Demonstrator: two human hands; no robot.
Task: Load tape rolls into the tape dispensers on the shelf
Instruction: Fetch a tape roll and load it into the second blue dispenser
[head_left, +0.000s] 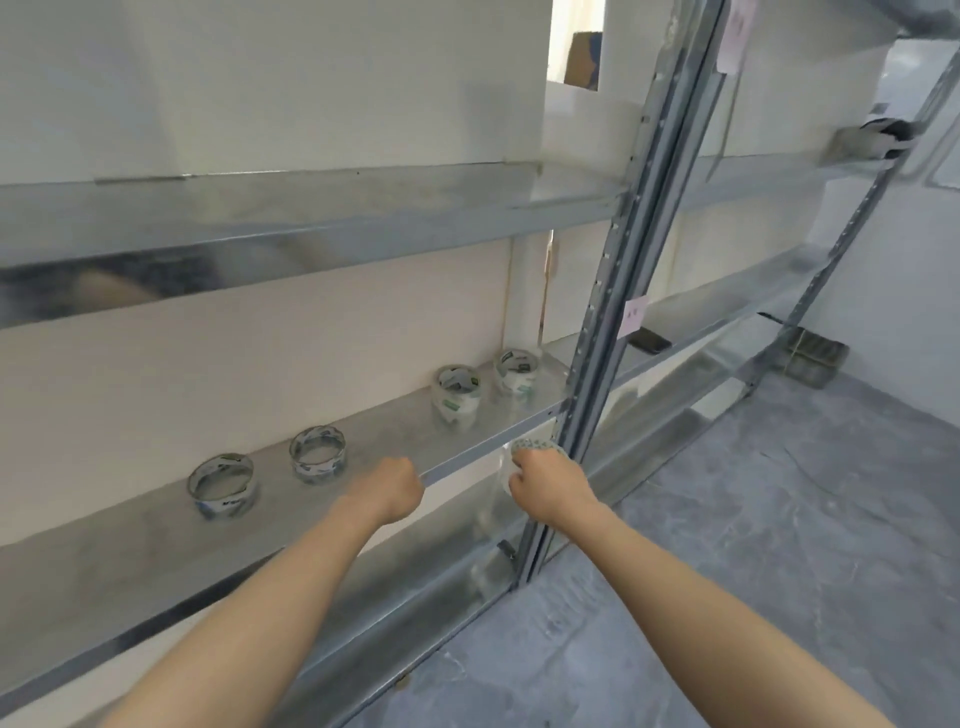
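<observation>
Head camera, looking down along a metal shelf (363, 431) in a grey-floored room: a person reaches forward with both bare arms toward the shelf's front edge. The left hand (389, 488) is curled into a loose fist at the lip of the shelf, knuckles up, holding nothing that can be seen. The right hand (550, 486) is closed around a clear tape roll (519, 457), held just beside the upright post (597, 374) at the right end of the shelf bay, in front of and slightly below the shelf edge; the roll's patterned rim shows above the fingers. Four more tape rolls stand on the shelf surface: one at near left (222, 486), a second (318, 453) just beyond it, and farther right two taller stacks of tape (457, 395) and (517, 370), close together near the back panel. A pink label (635, 313) is stuck on the post above the right hand. In the next bay to the right, a dark flat object (649, 340) lies on the shelf; what it is cannot be told. The picture is slightly blurred.
</observation>
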